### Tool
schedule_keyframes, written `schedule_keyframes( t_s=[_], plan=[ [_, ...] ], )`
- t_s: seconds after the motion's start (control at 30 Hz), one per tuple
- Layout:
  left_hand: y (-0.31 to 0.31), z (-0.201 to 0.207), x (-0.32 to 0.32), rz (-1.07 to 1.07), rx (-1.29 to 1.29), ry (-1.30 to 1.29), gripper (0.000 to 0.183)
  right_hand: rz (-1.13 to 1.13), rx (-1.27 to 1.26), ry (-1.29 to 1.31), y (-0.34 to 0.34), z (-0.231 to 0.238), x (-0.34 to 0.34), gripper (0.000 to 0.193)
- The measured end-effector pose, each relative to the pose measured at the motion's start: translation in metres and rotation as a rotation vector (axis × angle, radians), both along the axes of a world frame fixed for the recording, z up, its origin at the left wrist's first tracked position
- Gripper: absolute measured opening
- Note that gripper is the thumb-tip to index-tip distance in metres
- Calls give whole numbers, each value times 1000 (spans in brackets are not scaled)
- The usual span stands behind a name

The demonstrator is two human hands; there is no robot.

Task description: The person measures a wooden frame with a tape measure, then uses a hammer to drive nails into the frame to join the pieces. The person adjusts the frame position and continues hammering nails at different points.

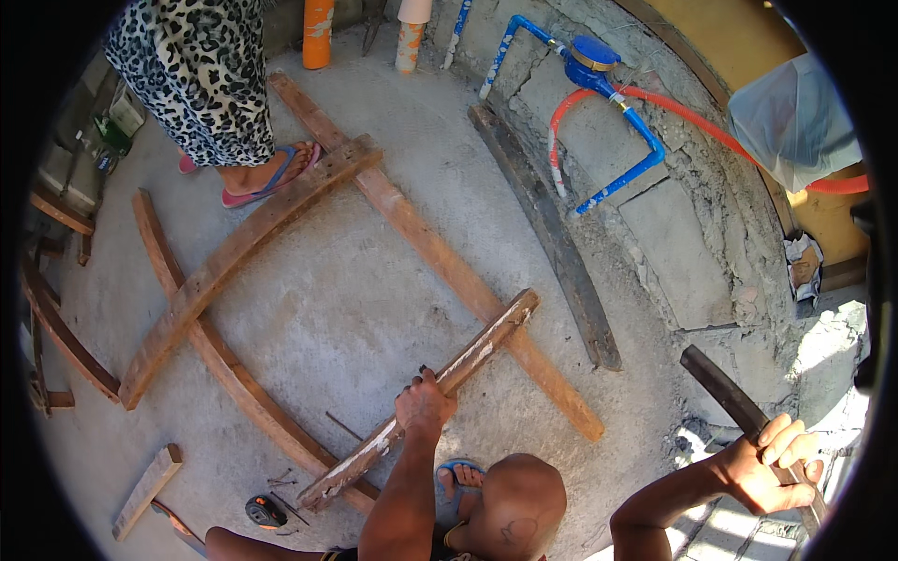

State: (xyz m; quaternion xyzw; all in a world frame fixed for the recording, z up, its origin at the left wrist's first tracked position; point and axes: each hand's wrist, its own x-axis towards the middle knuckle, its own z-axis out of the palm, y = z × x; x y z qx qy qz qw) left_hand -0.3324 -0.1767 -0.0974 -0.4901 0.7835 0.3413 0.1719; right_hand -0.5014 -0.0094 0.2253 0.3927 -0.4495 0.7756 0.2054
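My left hand (426, 407) is closed on a short wooden board (477, 352) with patches of white paint. Something small and dark shows at its fingertips, too small to name. That board lies across two long wooden beams, the right one (426, 243) and the left one (238, 379). Out to the right, my right hand (772, 467) grips a dark, straight bar (725, 393), raised and slanting, its lower end partly beyond the view's rim. A second crosspiece (234, 257) spans the beams farther away.
Another person's leg (210, 84) and flip-flop (271, 178) are beside the far crosspiece. A tape measure (266, 511) and a short wood offcut (148, 491) lie at lower left. A dark plank (547, 238) rests near blue pipes (645, 150) and a water meter (591, 58).
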Motion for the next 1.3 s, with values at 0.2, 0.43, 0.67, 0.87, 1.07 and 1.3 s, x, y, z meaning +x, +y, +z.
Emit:
schedule_keyframes(
  t_s=[0.2,0.43,0.67,0.87,1.07,1.3],
  plan=[
    [-8,13,-4,-22,20,8,47,-537,1594,37,-26,-218,53,31],
    [-3,3,0,-11,-37,59,46,-244,140,-220,40,-38,-18,39],
    [-8,1,-2,2,-22,67,47,-310,1252,-107,-17,-211,42,33],
    [-6,18,-1,-13,-2,37,48,-168,714,-343,51,-125,27,34],
    [-1,1,2,-15,45,22,45,31,60,-105,-13,-82,14,35],
    [-1,8,4,-20,-81,88,46,-99,957,-707,51,-225,54,41]
  ],
)
